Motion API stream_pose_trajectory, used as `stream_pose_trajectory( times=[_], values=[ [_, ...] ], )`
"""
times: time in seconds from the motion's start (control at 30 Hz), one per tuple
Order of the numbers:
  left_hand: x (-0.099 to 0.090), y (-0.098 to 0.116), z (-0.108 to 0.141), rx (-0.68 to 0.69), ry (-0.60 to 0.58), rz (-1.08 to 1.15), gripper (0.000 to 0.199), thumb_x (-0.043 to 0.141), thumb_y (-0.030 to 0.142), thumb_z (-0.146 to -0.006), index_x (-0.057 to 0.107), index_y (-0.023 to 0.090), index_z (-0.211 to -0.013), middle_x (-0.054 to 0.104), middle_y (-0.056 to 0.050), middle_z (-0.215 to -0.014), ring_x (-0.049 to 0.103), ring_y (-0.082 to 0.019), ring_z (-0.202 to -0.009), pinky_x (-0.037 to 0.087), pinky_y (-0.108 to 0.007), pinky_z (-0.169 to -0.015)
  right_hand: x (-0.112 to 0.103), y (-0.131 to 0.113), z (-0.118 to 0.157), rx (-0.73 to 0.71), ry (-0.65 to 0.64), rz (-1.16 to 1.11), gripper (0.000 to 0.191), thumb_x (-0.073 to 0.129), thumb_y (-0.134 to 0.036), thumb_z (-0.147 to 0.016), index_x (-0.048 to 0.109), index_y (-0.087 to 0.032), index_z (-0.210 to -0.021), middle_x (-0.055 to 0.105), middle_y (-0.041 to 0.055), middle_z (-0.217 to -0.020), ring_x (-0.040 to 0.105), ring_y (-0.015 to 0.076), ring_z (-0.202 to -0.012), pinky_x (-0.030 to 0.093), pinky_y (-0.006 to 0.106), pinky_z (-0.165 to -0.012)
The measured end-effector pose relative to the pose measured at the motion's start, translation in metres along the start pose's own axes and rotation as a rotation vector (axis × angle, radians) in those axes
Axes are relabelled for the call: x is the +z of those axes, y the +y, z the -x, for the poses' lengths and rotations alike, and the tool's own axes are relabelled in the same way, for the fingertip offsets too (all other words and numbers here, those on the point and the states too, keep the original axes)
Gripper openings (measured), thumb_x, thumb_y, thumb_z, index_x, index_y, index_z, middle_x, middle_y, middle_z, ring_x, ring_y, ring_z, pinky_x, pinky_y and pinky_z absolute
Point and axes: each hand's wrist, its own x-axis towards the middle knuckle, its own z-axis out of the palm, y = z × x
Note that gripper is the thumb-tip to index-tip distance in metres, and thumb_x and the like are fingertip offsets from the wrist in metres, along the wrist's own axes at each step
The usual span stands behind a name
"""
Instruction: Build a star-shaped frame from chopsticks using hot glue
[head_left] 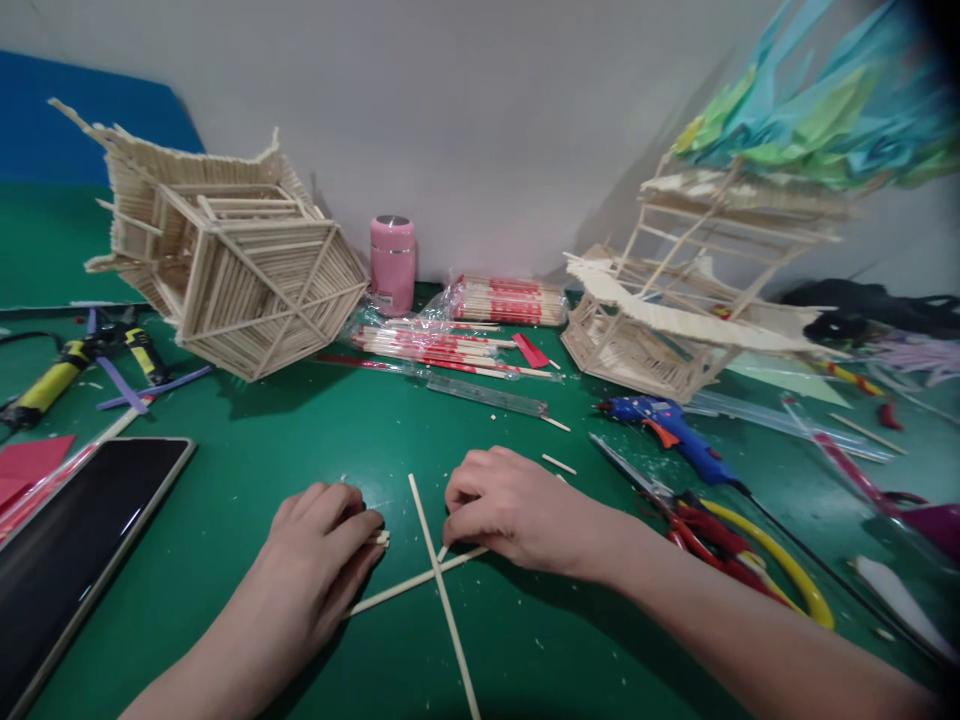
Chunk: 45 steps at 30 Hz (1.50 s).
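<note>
Two thin wooden chopsticks lie crossed on the green tabletop: a long chopstick [454, 625] runs toward the near edge, and a slanting chopstick [397, 592] passes between my hands. My right hand [510, 510] is closed just right of the crossing, its fingertips pinching a short stick piece [442, 552] whose end reaches the joint. To the left, my left hand [322, 550] is curled around a few short stick pieces [380, 538], with only their ends showing. Its lower edge is close to the slanting chopstick's left end.
Stick-built models stand at the back left [262, 260] and right [675, 300]. Between them are a pink flask [392, 265] and bagged chopsticks [510, 300]. A blue glue gun [671, 430], scissors [697, 530] and yellow-handled pliers [802, 580] lie right; a phone [90, 540] lies left.
</note>
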Motion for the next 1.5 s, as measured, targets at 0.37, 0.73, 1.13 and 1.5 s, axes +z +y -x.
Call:
stream_pose_trajectory(
  times=[0.37,0.73,1.13,1.5],
  values=[
    [0.010,0.036,0.005,0.175,0.132,-0.070,0.027,0.054,0.024,-0.075,0.055,0.026,-0.101,0.062,-0.001,-0.087,0.048,-0.023,-0.090,0.023,-0.046,-0.089,0.000,-0.001,0.010,0.118,0.144,-0.107,0.023,0.047,-0.012,-0.084,0.062,-0.023,-0.097,0.058,0.0025,-0.092,0.049,0.0148,-0.083,0.036,0.028,-0.073],
    [0.028,0.033,0.000,0.210,0.182,-0.169,0.020,0.047,0.021,-0.082,0.057,0.029,-0.097,0.064,0.002,-0.083,0.050,-0.020,-0.084,0.022,-0.043,-0.090,0.014,-0.010,0.013,0.580,0.303,-0.127,0.019,0.050,-0.023,-0.084,0.063,-0.019,-0.097,0.059,0.0052,-0.090,0.054,0.0177,-0.084,0.042,0.030,-0.075],
    [0.027,0.037,-0.004,0.177,0.115,0.028,0.018,0.044,0.019,-0.083,0.058,0.025,-0.093,0.061,-0.001,-0.079,0.050,-0.019,-0.080,0.034,-0.041,-0.083,0.021,-0.010,0.010,0.548,0.317,-0.155,0.019,0.055,-0.027,-0.081,0.062,-0.019,-0.098,0.058,0.0042,-0.092,0.052,0.0173,-0.086,0.042,0.029,-0.077],
    [0.028,0.041,-0.004,0.136,0.116,0.078,0.018,0.042,0.018,-0.083,0.057,0.022,-0.093,0.059,-0.003,-0.078,0.048,-0.020,-0.079,0.035,-0.041,-0.079,0.021,-0.009,0.011,0.543,0.321,-0.175,0.022,0.055,-0.026,-0.081,0.062,-0.017,-0.100,0.057,0.0052,-0.093,0.052,0.0174,-0.087,0.041,0.030,-0.078]
  ],
)
